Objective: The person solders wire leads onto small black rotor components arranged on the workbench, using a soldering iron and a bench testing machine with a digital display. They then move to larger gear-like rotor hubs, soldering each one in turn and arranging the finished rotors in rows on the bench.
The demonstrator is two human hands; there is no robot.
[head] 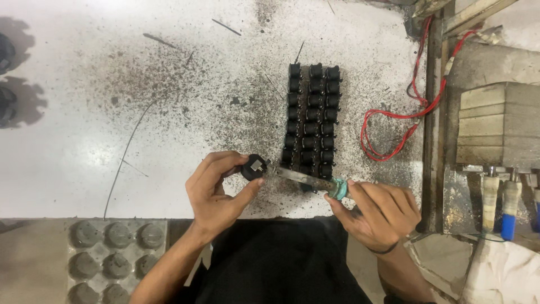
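My left hand (216, 188) pinches a small round black part (253, 167) between thumb and fingers, just above the near edge of the white worktable (84, 141). My right hand (379, 211) grips the green-taped handle of a flat metal file (298, 176), whose tip rests against the black part. Just beyond the file, several similar black parts (311, 115) stand in three tidy columns on the table.
A red wire (394, 115) loops at the table's right edge beside a wooden rail. Grey blocks (498, 124) and handled tools (500, 205) lie at the right. A grey dimpled tray (115, 253) sits at lower left. Dark filings speckle the table.
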